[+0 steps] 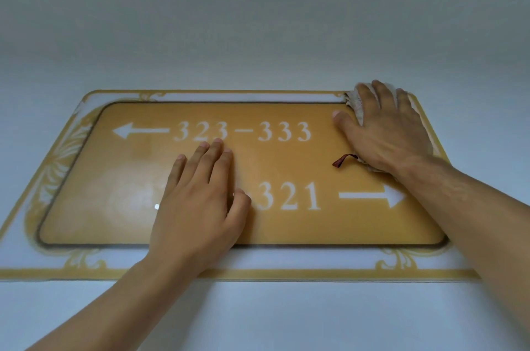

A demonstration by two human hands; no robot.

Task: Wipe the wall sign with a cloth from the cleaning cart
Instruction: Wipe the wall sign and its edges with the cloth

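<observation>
The wall sign (pixel 114 178) is a wide golden panel with white room numbers and two arrows, framed by a pale border with gold scrollwork. My right hand (pixel 384 132) presses a beige cloth (pixel 352 101) flat against the sign's upper right corner; a small dark red tag (pixel 342 161) sticks out from under the palm. Most of the cloth is hidden beneath the hand. My left hand (pixel 200 201) lies flat on the middle of the sign, fingers together, and covers part of the lower number.
Plain pale grey wall (pixel 258 21) surrounds the sign on all sides. The cleaning cart is out of view.
</observation>
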